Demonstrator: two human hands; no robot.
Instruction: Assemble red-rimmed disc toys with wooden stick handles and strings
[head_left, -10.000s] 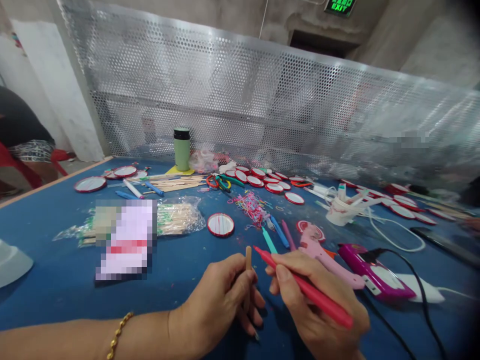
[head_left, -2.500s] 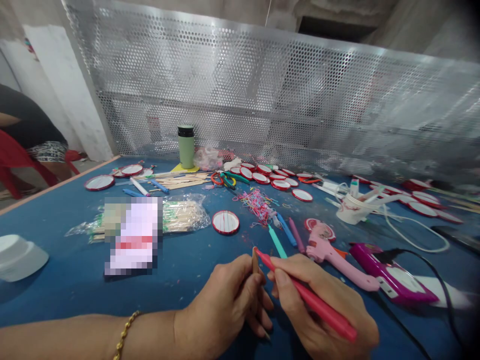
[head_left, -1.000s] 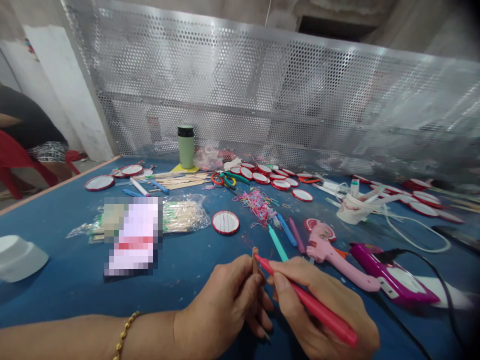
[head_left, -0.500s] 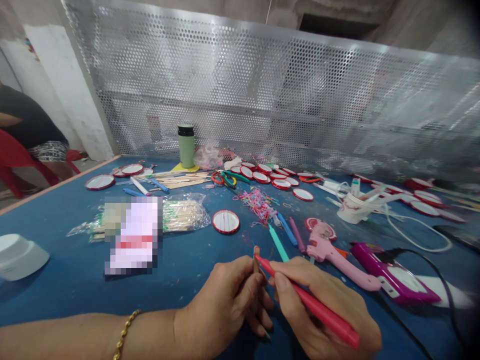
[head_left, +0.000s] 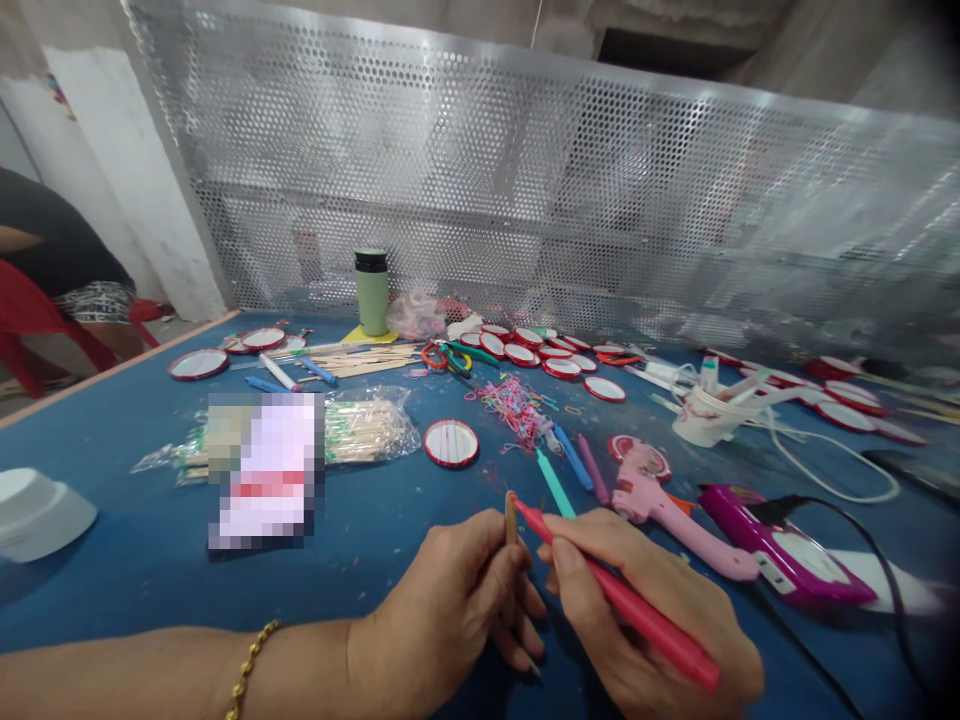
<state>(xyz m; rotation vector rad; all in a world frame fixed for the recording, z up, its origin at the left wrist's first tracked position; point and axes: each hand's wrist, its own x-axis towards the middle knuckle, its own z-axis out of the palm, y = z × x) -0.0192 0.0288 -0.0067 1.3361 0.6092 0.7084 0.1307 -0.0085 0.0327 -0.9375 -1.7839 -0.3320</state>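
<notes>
My left hand (head_left: 465,590) pinches a thin wooden stick (head_left: 511,520), its rounded end pointing up and away from me. A red felt-tip pen (head_left: 637,610) is gripped in my right hand (head_left: 645,600), its tip at the upper end of the stick; whether they touch I cannot tell. Beyond my hands lies a round, red-rimmed white disc (head_left: 451,443). To its right are a pile of small colourful rubber bands (head_left: 517,408) and a teal pen (head_left: 553,483), with blue and purple pens beside it.
A pink glue gun (head_left: 675,520) and a purple device (head_left: 787,545) with a black cable lie to the right. A paper cup (head_left: 709,415) holds tools. Bagged sticks (head_left: 367,428) lie left, a green tumbler (head_left: 372,295) behind. A seated person (head_left: 67,250) is far left.
The red pen's tip has shifted slightly up and back from the stick, showing more of its face. My left hand stays almost where it was.
</notes>
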